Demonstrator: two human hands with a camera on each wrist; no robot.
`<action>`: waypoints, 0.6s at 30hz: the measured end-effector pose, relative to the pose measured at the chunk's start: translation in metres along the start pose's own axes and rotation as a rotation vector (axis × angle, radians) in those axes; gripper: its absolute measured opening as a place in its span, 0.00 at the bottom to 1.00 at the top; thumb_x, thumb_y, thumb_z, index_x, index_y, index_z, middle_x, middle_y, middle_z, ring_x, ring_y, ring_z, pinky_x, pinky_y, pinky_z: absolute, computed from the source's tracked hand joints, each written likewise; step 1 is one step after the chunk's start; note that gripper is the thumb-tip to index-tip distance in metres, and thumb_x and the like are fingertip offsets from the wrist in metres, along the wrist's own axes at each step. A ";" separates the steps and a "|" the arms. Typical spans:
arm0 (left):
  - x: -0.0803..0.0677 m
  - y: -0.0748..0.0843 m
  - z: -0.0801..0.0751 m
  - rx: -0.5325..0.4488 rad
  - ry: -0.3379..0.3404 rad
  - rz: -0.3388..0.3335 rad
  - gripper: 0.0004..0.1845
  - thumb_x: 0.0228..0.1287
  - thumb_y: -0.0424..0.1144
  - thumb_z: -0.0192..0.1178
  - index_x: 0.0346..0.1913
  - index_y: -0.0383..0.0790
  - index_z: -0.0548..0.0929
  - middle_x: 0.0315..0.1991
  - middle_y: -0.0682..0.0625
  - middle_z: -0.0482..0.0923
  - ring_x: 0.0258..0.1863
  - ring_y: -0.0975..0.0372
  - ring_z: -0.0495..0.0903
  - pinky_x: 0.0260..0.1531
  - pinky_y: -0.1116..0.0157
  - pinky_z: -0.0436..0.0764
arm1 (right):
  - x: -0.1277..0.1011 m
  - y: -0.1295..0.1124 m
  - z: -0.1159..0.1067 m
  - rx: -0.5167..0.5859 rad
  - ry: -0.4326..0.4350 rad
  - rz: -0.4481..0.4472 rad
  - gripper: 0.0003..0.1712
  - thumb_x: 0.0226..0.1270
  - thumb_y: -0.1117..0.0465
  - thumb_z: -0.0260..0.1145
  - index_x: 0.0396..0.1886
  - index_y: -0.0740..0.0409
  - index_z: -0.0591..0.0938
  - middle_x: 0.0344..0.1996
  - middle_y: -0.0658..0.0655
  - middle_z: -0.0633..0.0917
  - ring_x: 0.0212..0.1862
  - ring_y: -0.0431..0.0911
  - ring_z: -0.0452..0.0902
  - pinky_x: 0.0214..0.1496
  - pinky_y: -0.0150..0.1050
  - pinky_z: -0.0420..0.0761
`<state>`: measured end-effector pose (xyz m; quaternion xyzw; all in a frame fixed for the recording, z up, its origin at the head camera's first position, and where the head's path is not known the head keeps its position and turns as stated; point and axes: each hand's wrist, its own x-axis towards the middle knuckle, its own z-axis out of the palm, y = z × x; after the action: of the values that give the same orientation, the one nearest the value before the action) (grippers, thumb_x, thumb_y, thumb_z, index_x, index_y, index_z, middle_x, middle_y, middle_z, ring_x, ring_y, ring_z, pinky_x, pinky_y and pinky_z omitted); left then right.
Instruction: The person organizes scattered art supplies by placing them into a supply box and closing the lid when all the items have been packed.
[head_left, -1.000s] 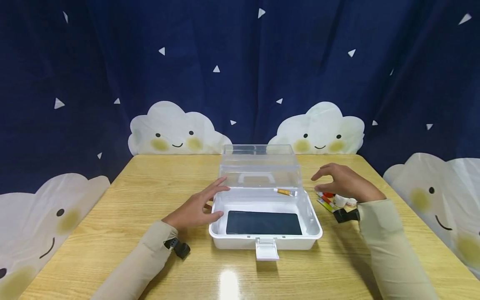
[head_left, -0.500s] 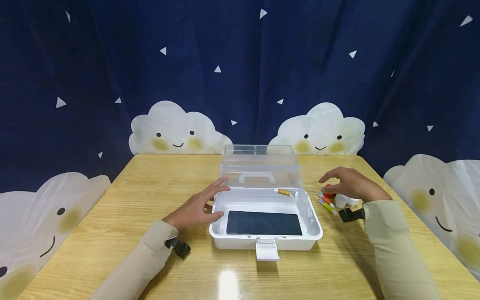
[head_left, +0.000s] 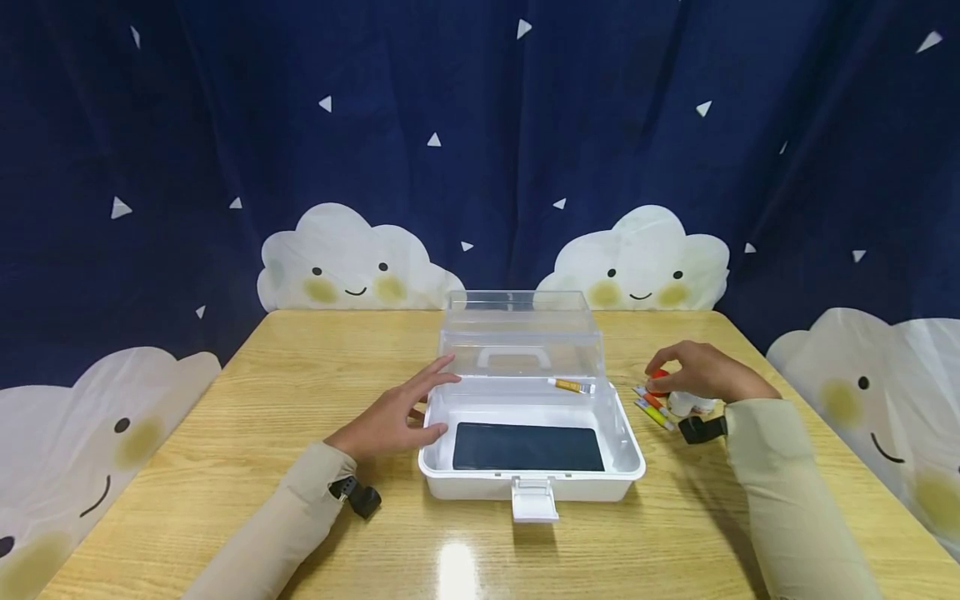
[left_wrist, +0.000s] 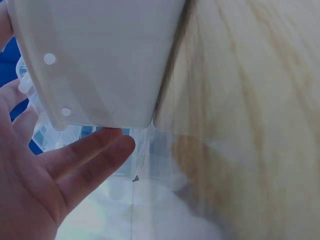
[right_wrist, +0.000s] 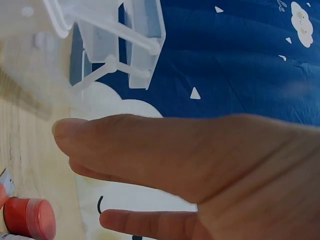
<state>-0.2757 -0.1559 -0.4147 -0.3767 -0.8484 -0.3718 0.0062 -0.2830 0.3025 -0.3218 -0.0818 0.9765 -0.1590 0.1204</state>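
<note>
Resting against the left wall of the white box (head_left: pixel 531 467), left hand (head_left: pixel 390 417) flat and relaxed, fingers (left_wrist: pixel 95 150) straight and spread, holding nothing; touching the box's near-left corner in the left wrist view, palm down on the wooden surface (head_left: pixel 225 433); hovering just right of the box, right hand (head_left: pixel 701 372) with fingers curved down over a small white bottle with a red cap (head_left: pixel 660 379), fingertips at or just above the cap; cannot tell from either view whether touching or pinching; shown in the right wrist view as thumb and forefinger parted, red cap (right_wrist: pixel 30 217) below them and not between them.

Standing open in the middle of the surface, box with clear lid (head_left: pixel 521 333) tilted up and back toward the far side, white latch (head_left: pixel 534 498) hanging at the near edge; lying flat on the box floor, a dark rectangular pad (head_left: pixel 528 446); lying along the far inner edge, a small orange-and-white tube (head_left: pixel 570 384); lying on the surface between box and bottle, a few thin coloured tubes (head_left: pixel 651 406), close beside the bottle; hanging behind the surface, a dark blue curtain with smiling clouds (head_left: pixel 352 258).
</note>
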 end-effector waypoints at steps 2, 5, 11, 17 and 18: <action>0.000 0.001 0.000 0.001 0.002 -0.002 0.35 0.62 0.44 0.65 0.70 0.64 0.62 0.77 0.61 0.41 0.59 0.63 0.73 0.46 0.68 0.80 | 0.001 0.002 0.001 0.001 -0.007 0.005 0.29 0.58 0.44 0.70 0.53 0.59 0.82 0.52 0.68 0.79 0.49 0.58 0.72 0.49 0.55 0.75; 0.000 0.001 -0.001 0.001 0.004 -0.012 0.36 0.61 0.43 0.65 0.70 0.64 0.63 0.77 0.63 0.40 0.60 0.62 0.73 0.46 0.68 0.81 | 0.002 0.005 0.002 0.002 -0.011 0.005 0.31 0.57 0.42 0.71 0.52 0.59 0.82 0.52 0.68 0.79 0.49 0.58 0.72 0.49 0.55 0.75; 0.000 0.002 -0.001 0.013 0.005 -0.025 0.36 0.61 0.43 0.65 0.70 0.65 0.62 0.77 0.66 0.40 0.60 0.62 0.73 0.45 0.68 0.80 | 0.003 0.010 0.005 0.017 -0.016 0.017 0.28 0.59 0.45 0.70 0.53 0.59 0.81 0.54 0.69 0.77 0.50 0.59 0.72 0.49 0.56 0.75; 0.001 0.002 0.000 0.009 0.002 -0.011 0.36 0.61 0.44 0.65 0.71 0.63 0.62 0.77 0.63 0.41 0.58 0.61 0.74 0.45 0.67 0.81 | 0.007 0.015 0.008 0.025 -0.021 0.011 0.25 0.61 0.49 0.69 0.52 0.60 0.82 0.52 0.67 0.79 0.49 0.58 0.73 0.50 0.56 0.75; 0.001 0.002 -0.001 0.008 0.001 -0.014 0.36 0.61 0.45 0.65 0.71 0.64 0.62 0.77 0.64 0.41 0.58 0.62 0.73 0.46 0.67 0.81 | 0.007 0.016 0.008 0.025 -0.023 0.011 0.24 0.61 0.49 0.69 0.51 0.60 0.82 0.52 0.67 0.79 0.48 0.57 0.73 0.50 0.56 0.75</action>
<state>-0.2749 -0.1548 -0.4127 -0.3706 -0.8526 -0.3684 0.0056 -0.2892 0.3135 -0.3362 -0.0770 0.9734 -0.1697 0.1336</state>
